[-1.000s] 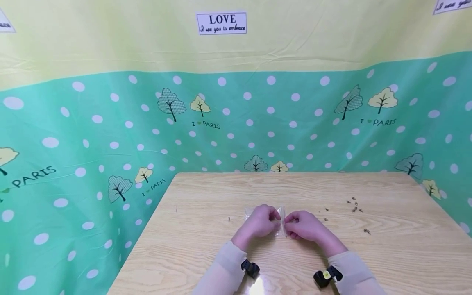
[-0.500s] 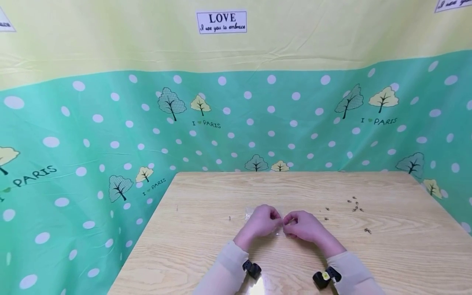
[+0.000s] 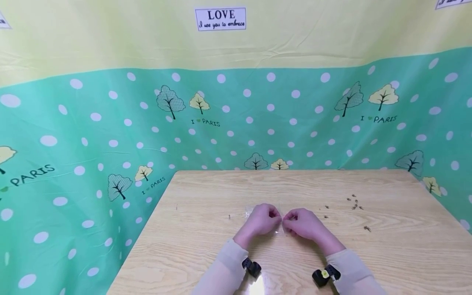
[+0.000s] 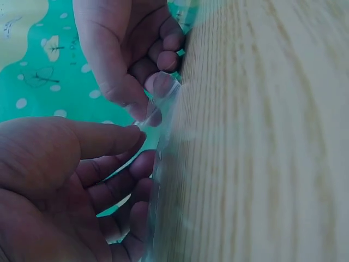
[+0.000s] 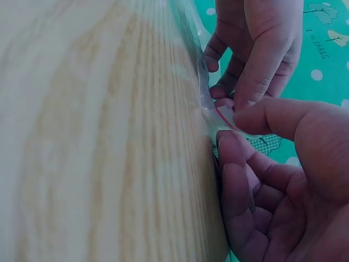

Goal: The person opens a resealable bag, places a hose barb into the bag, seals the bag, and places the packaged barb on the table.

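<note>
A clear plastic zip bag lies low over the table, mostly covered by the hands in the head view. My left hand pinches its edge between thumb and index finger. Right beside it, my right hand pinches the same edge, the fingertips of both hands nearly meeting. A thin red line runs along the bag's edge in the right wrist view. From the left wrist, the clear film shows between the two thumbs and hangs down past the left fingers.
Several small dark pieces lie scattered on the wooden table to the right, with a small cluster nearer. One tiny piece sits left of the bag. A patterned green curtain hangs behind the table.
Both hands have come closer together along the bag's edge, the right moving slightly left until its fingertips nearly meet the left's. The scattered pieces have stayed put.
</note>
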A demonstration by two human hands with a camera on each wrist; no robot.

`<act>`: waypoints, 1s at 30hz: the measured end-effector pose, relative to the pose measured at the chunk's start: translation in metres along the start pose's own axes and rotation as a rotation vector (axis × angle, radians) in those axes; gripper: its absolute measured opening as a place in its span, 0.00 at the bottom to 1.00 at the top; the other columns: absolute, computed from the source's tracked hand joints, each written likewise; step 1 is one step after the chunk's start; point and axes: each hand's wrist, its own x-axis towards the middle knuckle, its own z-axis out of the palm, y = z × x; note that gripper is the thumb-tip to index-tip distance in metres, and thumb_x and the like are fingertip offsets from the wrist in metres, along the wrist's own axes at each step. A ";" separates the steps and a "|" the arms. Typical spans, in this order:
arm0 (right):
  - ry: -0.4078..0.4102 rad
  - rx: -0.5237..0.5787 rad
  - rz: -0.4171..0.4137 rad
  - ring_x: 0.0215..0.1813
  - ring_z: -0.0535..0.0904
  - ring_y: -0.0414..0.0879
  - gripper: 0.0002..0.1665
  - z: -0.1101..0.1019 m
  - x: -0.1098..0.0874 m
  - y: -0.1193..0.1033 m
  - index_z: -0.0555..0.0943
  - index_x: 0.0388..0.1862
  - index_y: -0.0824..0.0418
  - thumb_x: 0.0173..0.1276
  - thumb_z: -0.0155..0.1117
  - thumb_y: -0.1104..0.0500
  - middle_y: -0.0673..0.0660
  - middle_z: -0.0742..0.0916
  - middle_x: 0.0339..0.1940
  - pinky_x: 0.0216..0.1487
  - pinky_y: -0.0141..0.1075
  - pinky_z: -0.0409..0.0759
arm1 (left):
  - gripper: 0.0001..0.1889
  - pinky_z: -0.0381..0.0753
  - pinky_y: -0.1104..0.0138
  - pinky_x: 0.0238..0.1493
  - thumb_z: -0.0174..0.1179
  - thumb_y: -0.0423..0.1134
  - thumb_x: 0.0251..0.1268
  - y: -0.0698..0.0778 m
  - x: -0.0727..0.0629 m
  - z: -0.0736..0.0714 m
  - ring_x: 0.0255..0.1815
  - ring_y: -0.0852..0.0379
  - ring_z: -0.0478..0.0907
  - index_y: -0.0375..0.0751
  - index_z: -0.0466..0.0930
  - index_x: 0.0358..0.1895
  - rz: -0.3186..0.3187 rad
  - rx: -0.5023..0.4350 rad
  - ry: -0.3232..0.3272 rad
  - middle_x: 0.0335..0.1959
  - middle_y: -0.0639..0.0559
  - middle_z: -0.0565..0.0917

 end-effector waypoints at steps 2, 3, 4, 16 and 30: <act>0.005 0.001 0.006 0.30 0.81 0.44 0.08 0.000 0.000 0.000 0.88 0.38 0.60 0.69 0.71 0.56 0.51 0.85 0.26 0.30 0.37 0.80 | 0.07 0.81 0.70 0.40 0.69 0.34 0.72 -0.001 0.001 0.001 0.31 0.66 0.76 0.45 0.88 0.32 0.014 0.003 0.002 0.27 0.62 0.83; 0.008 0.001 0.010 0.29 0.81 0.44 0.07 0.000 0.000 0.000 0.88 0.38 0.61 0.70 0.71 0.57 0.51 0.85 0.25 0.30 0.36 0.80 | 0.07 0.81 0.70 0.40 0.69 0.34 0.72 -0.001 0.001 0.001 0.31 0.66 0.76 0.45 0.88 0.32 0.018 0.003 -0.001 0.27 0.62 0.82; 0.010 0.002 0.013 0.29 0.81 0.44 0.07 0.000 0.000 0.000 0.88 0.37 0.61 0.70 0.71 0.57 0.51 0.85 0.25 0.30 0.36 0.80 | 0.07 0.81 0.70 0.40 0.69 0.34 0.72 -0.002 0.001 0.001 0.31 0.66 0.76 0.45 0.88 0.32 0.020 0.003 -0.003 0.27 0.62 0.82; 0.006 0.013 0.033 0.28 0.81 0.44 0.06 0.001 0.002 0.002 0.90 0.38 0.59 0.71 0.71 0.57 0.51 0.86 0.25 0.29 0.36 0.81 | 0.06 0.80 0.70 0.36 0.68 0.38 0.73 -0.003 0.003 -0.001 0.31 0.64 0.77 0.43 0.90 0.36 -0.033 -0.073 0.014 0.29 0.60 0.84; -0.009 0.018 -0.002 0.30 0.82 0.43 0.08 0.002 0.005 0.003 0.91 0.40 0.60 0.72 0.72 0.56 0.49 0.87 0.28 0.31 0.34 0.81 | 0.06 0.77 0.72 0.22 0.70 0.35 0.72 -0.003 0.003 -0.001 0.20 0.64 0.76 0.41 0.90 0.33 -0.074 -0.117 -0.011 0.23 0.54 0.85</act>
